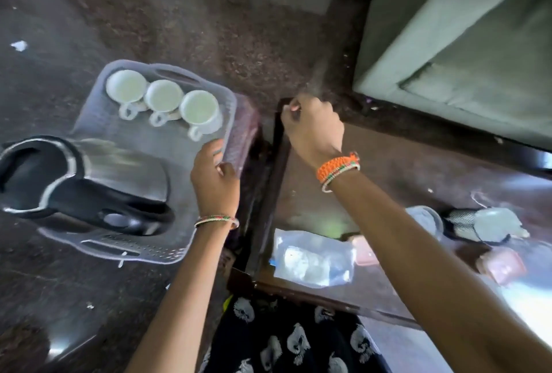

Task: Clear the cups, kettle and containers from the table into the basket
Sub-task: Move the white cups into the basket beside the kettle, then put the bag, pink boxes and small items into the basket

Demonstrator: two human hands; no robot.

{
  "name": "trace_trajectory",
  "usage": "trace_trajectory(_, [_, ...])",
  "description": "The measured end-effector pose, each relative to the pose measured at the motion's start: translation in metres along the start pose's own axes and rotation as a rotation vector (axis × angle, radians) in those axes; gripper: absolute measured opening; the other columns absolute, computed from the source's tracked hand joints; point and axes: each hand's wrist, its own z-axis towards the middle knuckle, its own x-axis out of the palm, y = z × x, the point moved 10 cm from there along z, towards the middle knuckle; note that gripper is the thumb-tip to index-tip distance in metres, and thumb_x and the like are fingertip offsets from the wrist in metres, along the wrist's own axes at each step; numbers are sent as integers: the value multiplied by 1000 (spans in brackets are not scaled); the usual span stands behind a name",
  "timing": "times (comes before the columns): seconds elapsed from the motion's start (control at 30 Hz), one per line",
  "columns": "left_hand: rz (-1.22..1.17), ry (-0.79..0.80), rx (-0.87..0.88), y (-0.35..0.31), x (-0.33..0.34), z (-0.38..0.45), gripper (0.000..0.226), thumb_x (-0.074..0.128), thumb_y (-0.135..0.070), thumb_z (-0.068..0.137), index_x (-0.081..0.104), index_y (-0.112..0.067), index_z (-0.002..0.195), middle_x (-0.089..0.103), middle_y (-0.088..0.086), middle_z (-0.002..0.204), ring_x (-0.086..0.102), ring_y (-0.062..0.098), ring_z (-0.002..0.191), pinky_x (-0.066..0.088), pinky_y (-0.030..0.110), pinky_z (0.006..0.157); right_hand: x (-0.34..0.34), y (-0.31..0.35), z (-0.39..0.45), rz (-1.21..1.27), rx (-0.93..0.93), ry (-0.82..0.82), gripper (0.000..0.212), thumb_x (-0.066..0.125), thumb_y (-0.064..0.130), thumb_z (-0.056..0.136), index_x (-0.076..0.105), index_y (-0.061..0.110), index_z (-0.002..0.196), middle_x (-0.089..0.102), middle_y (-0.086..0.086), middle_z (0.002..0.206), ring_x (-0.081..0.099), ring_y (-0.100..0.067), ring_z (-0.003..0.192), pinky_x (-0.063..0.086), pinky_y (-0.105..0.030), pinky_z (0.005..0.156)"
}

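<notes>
Basket (pixel 167 145) rim gripped by left hand (pixel 215 177).

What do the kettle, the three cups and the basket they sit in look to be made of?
The silver kettle with a black handle looks like brushed steel, judging by its streaky shine, with a glossy plastic handle. The three white cups seem glazed ceramic, smooth and opaque, though plastic is possible. The pale perforated basket looks like translucent moulded plastic, with rows of small holes.

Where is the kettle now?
The kettle lies in the basket, at the left of the head view, below the three cups.
</notes>
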Motion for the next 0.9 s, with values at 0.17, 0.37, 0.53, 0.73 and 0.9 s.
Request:
trace_trajectory(0.17, [22,399,48,-29,111,-80,50,48,-4,75,50,-13,124,52,5,124,52,13,110,48,27,89,-39,-159,-35,-173,104,75,14,51,22,87,59,10,85,65,-21,94,61,-45,88,43,-37,68])
trace_trajectory(0.37, [303,833,166,-16,227,-187,47,55,-1,76,52,-11,122,55,10,122,51,25,114,38,27,96,-56,-249,-88,-255,35,101,20,48,24,90,60,8,87,67,-23,86,62,-45,81,44,-38,64])
trace_trajectory(0.53, [678,879,284,20,268,-234,53,64,-22,74,48,-14,124,56,9,122,52,33,109,44,40,91,-68,-293,-122,-224,-2,48,17,50,20,88,62,9,94,69,-20,79,62,-44,72,35,-34,56])
trace_trajectory(0.73, [1013,865,434,52,288,-263,79,72,-35,69,35,-12,135,49,11,128,48,32,117,40,43,94,-97,-361,-156,-148,85,-78,12,55,17,83,66,12,87,69,-12,68,61,-38,59,37,-30,52])
trace_trajectory(0.9, [1064,734,475,44,295,-257,70,74,-19,64,44,-10,127,58,15,110,57,36,101,46,43,85,-101,-400,-164,-141,161,-104,16,52,18,85,66,14,90,71,-12,74,62,-38,63,39,-31,56])
